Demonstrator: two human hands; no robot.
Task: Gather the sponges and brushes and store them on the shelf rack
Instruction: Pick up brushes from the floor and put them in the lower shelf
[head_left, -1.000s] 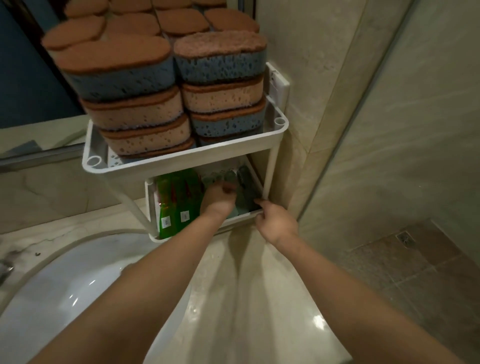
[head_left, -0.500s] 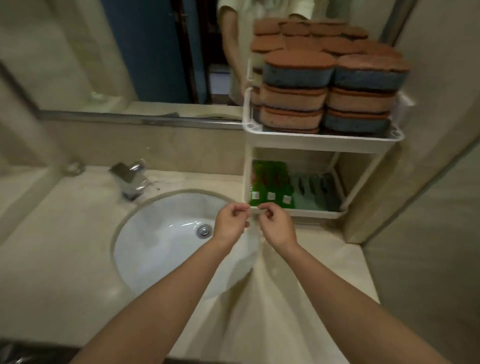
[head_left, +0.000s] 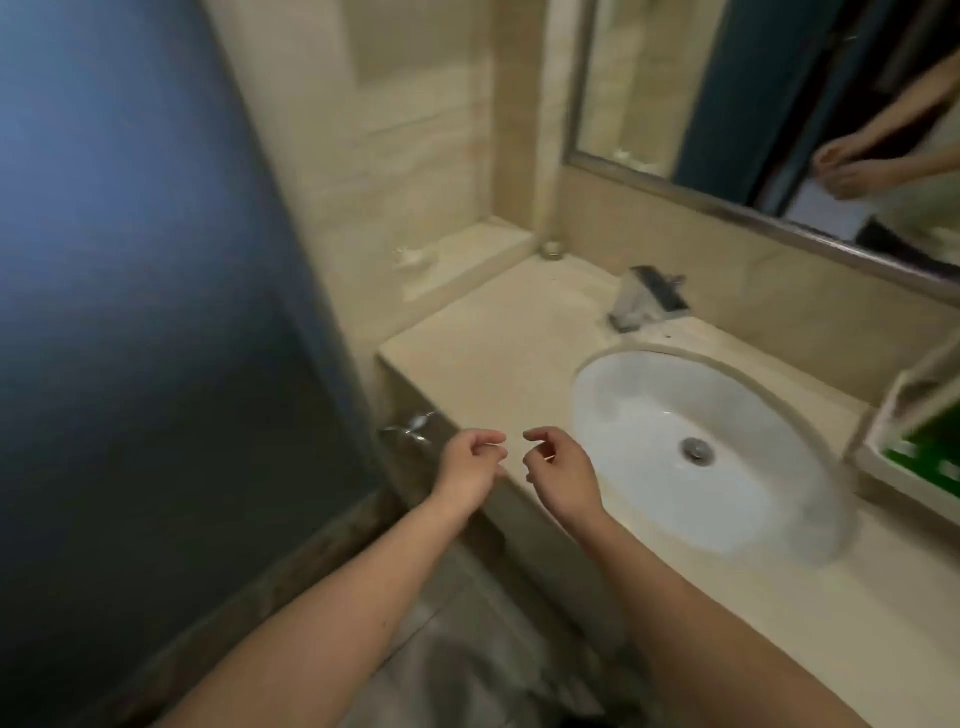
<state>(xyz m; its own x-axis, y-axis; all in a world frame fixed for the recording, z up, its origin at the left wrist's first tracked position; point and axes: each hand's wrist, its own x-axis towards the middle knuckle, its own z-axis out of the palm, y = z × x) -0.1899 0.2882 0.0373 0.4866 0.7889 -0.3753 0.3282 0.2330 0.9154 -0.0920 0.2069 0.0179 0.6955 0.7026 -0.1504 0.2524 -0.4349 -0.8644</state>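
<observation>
Over the front edge of the countertop, the left hand and right hand hover close together, fingers loosely curled, both empty. Across the white basin, a corner of the shelf rack shows green packs; a faucet stands behind it.

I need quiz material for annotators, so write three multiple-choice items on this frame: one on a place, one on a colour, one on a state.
1. Where does the faucet stand?
A) on the counter behind the sink
B) inside the basin
C) on the floor

2. What colour are the packs in the shelf rack?
A) red
B) green
C) yellow

3. What do the left hand and right hand hold?
A) a sponge each
B) one brush together
C) nothing

Answers:
1 A: the faucet sits between the basin and the mirror wall.
2 B: green shows in the rack at the right edge.
3 C: both hands' fingers are loosely curled, with nothing in them.
</observation>
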